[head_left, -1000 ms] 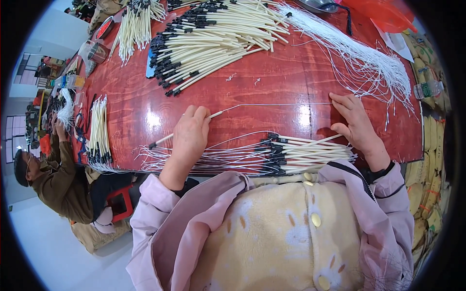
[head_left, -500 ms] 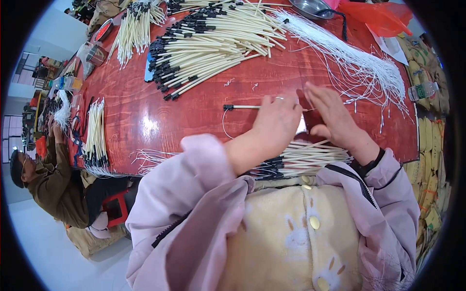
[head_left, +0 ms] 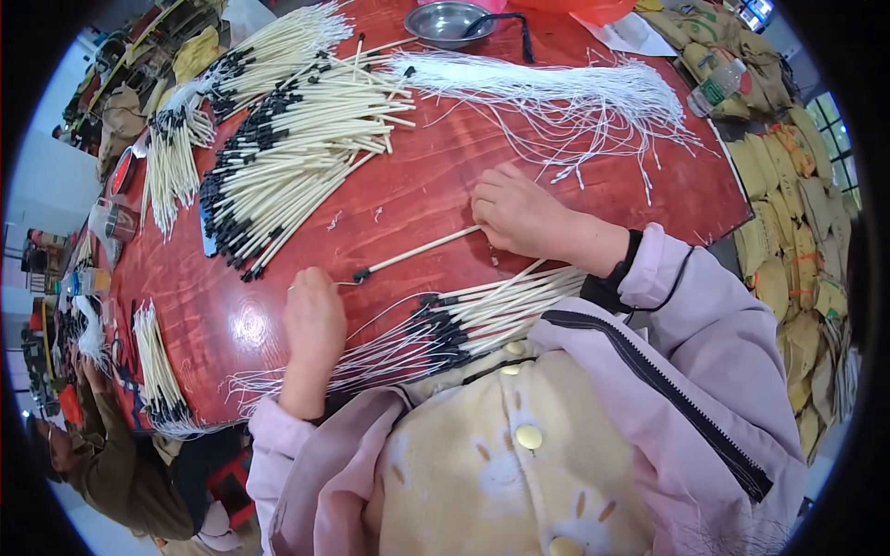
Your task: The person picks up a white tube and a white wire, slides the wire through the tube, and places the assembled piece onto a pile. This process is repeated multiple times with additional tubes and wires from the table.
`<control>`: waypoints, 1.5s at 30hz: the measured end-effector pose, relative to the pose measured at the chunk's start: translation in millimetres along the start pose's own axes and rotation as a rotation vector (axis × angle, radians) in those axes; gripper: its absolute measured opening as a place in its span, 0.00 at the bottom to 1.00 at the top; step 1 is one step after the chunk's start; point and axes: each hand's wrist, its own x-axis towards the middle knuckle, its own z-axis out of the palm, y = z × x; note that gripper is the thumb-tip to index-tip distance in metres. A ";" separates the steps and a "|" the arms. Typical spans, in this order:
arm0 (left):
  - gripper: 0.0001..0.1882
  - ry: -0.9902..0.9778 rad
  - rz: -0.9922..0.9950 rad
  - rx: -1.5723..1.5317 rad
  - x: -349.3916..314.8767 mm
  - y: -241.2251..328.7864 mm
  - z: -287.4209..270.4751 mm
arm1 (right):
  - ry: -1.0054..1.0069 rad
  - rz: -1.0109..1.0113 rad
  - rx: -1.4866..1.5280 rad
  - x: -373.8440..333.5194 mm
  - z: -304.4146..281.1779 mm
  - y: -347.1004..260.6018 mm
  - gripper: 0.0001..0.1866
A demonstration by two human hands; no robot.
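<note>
A thin cream stick (head_left: 422,249) with a black end piece (head_left: 362,275) lies slanting just in front of me. My right hand (head_left: 521,213) is closed around its far right end; the fingertips are partly hidden. From the black end a short white string (head_left: 346,283) runs to my left hand (head_left: 313,315), whose fingers are pinched together on it. Below, against my body, rests a stack of similar sticks (head_left: 510,298), black ends to the left, their white strings (head_left: 334,369) trailing leftward.
A large pile of cream sticks (head_left: 315,148) covers the red table's (head_left: 417,204) far left, with loose white strings (head_left: 575,97) to its right. Behind them stands a metal bowl (head_left: 450,24). A smaller stick bundle (head_left: 159,366) lies left, near another person (head_left: 116,477). Sacks (head_left: 774,241) are piled right.
My left hand has moved left, away from the right hand, to the string at the black end. My right hand now grips the stick's other end. The view has turned and shifted.
</note>
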 end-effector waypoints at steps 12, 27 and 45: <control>0.11 -0.043 -0.243 0.201 -110.3 -141.5 -113.6 | -0.231 0.136 0.259 -53.3 -106.1 -6.9 0.11; 0.14 -0.130 0.511 -0.223 97.0 98.6 -30.2 | -0.267 0.380 -0.188 -39.7 -39.1 17.9 0.41; 0.12 -0.500 0.654 -0.245 129.1 162.5 44.9 | -0.192 0.258 0.021 -75.8 -48.6 22.0 0.45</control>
